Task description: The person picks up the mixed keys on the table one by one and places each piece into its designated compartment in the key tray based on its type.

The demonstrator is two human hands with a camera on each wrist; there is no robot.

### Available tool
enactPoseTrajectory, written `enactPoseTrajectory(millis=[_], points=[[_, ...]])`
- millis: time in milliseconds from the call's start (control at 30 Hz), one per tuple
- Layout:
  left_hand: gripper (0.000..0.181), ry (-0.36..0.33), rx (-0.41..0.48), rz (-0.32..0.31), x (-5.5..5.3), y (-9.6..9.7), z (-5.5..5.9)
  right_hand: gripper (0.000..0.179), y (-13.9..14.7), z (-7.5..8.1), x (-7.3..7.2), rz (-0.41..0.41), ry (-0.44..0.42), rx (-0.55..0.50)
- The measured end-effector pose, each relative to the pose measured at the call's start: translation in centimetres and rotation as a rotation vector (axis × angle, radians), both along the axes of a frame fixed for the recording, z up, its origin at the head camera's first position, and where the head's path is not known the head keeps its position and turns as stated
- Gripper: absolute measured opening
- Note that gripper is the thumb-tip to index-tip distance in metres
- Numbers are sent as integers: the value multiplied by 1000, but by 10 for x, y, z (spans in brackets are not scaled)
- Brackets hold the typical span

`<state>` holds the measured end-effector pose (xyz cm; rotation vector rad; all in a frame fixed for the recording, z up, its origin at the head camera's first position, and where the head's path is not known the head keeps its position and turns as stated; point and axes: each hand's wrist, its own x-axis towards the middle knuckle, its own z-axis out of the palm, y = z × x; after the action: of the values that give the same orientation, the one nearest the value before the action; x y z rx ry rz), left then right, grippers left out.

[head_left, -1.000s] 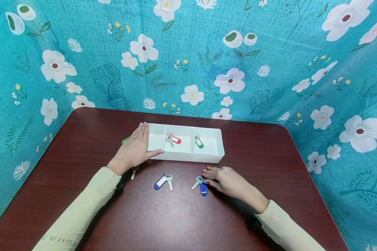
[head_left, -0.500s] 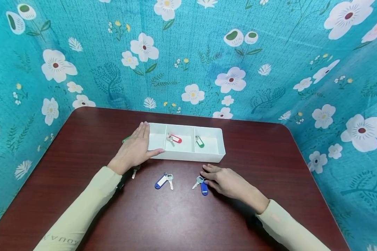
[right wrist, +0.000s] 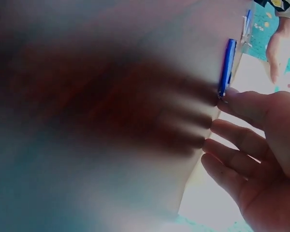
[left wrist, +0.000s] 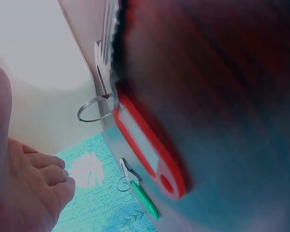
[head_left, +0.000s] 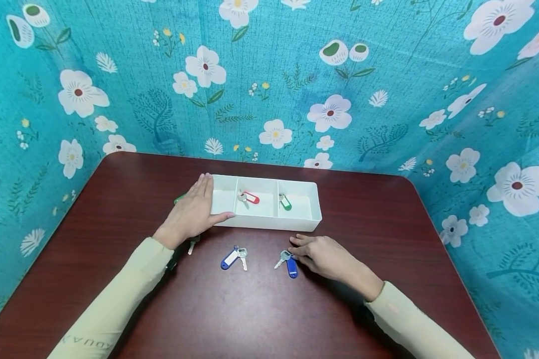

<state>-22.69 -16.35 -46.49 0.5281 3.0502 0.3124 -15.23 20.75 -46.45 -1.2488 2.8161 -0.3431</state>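
Note:
My left hand (head_left: 190, 212) lies against the left end of a white three-compartment tray (head_left: 269, 223), fingers straight and thumb along its front wall. Near that wrist, a key with a red tag (left wrist: 147, 142) and one with a green tag (left wrist: 144, 199) lie on the table, mostly hidden from the head view. My right hand (head_left: 325, 257), palm down in front of the tray, pinches the ring end of a blue key tag (head_left: 292, 268) between thumb and forefinger. Its silver key (head_left: 283, 259) points left. Another blue-tagged key (head_left: 235, 258) lies between the hands.
Inside the tray, a red-tagged key (head_left: 249, 197) sits in the middle compartment and a green-tagged key (head_left: 285, 201) in the right one. A flowered blue cloth (head_left: 269, 99) hangs behind and beside the dark red table (head_left: 364, 209).
My right fingers have shifted slightly at the ring end of the blue tag, which has turned a little. The left hand stays against the tray.

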Motion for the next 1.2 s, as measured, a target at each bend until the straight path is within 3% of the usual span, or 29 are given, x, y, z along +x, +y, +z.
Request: enactPoseTrajectory(millis=[333,500,700,1200], points=[[123,18,-7,-8,-1,1,1,11,-4,13,-4,-6,2,-10],[123,12,0,-9,0,2,2,10,-5,24,-5,-25,-21,-15],[124,14,-2,-15,-1,3,2,9,-9,36,-7,-34,20,6],[123,11,1,-9,1,-2,1,6,-24,54,-14,-34,19,-34]])
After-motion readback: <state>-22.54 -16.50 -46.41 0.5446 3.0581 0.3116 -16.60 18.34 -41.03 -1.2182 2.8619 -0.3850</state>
